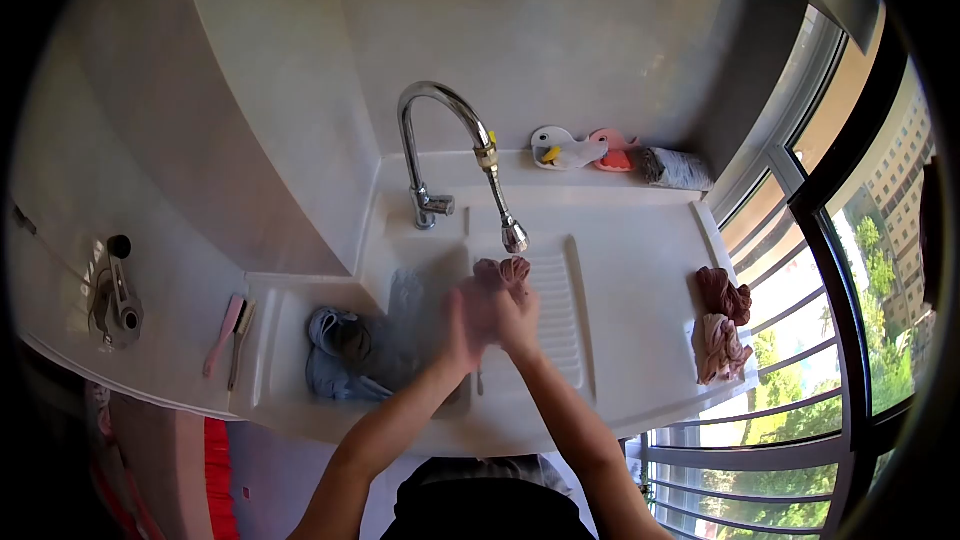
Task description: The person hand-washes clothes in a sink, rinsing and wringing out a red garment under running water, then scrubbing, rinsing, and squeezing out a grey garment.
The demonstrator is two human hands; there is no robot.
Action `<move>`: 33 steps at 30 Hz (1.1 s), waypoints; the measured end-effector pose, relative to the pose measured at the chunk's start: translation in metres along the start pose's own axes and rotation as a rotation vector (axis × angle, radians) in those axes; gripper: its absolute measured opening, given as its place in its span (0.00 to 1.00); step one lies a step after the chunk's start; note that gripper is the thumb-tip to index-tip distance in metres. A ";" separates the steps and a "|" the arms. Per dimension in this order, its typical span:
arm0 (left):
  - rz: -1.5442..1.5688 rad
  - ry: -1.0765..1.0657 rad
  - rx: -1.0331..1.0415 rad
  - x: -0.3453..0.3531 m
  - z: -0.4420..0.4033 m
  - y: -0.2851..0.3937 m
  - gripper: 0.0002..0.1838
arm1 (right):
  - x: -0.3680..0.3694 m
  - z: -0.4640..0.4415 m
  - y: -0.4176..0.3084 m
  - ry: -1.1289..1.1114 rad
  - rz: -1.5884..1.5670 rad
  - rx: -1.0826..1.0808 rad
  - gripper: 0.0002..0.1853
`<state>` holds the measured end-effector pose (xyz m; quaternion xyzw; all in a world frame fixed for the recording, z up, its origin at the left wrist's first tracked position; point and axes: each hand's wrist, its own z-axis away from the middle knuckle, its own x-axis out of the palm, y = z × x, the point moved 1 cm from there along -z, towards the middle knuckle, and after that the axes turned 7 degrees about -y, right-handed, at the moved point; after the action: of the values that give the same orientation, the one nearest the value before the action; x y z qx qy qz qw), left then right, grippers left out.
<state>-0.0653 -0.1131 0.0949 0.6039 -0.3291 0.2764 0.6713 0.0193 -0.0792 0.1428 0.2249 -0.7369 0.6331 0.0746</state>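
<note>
Both of my hands hold a wet pinkish cloth (500,278) just below the spray head of the chrome faucet (513,235). My left hand (464,332) presses on the cloth from the left, slightly blurred, over the edge between the basin and the ridged washboard (562,315). On the cloth's right side, my right hand (518,320) has its fingers closed round it. Blue-grey clothing (340,355) lies in the left part of the basin, beside murky water (415,310).
Two brushes (238,330) lie left of the basin. Dark red (722,295) and pale pink (722,348) cloths sit on the right counter, near the window. Soap holders (585,148) and a rolled grey cloth (675,169) stand along the back ledge. A metal fitting (122,315) is at far left.
</note>
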 end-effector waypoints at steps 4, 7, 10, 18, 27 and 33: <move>0.032 -0.066 -0.094 0.019 -0.004 0.034 0.41 | 0.005 -0.010 -0.017 -0.150 0.272 -0.089 0.14; -0.271 -0.076 -0.025 -0.006 -0.024 0.026 0.37 | 0.007 -0.021 -0.023 -0.272 0.443 -0.166 0.13; -0.439 -0.061 -0.154 0.001 -0.026 0.044 0.24 | 0.009 -0.025 -0.032 -0.380 0.547 -0.197 0.09; 0.176 -0.317 -0.520 -0.011 -0.030 0.056 0.28 | 0.020 -0.030 -0.027 -0.560 0.610 -0.450 0.10; -0.265 -0.262 -0.528 -0.016 -0.028 0.089 0.34 | 0.034 -0.021 -0.036 -0.852 0.702 -0.693 0.10; -0.284 -0.192 -0.489 -0.018 -0.025 0.079 0.40 | 0.013 -0.033 0.013 -0.660 0.645 -0.361 0.08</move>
<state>-0.1346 -0.0785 0.1287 0.4878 -0.3602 0.0339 0.7944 -0.0036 -0.0486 0.1421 0.1576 -0.8511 0.3812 -0.3247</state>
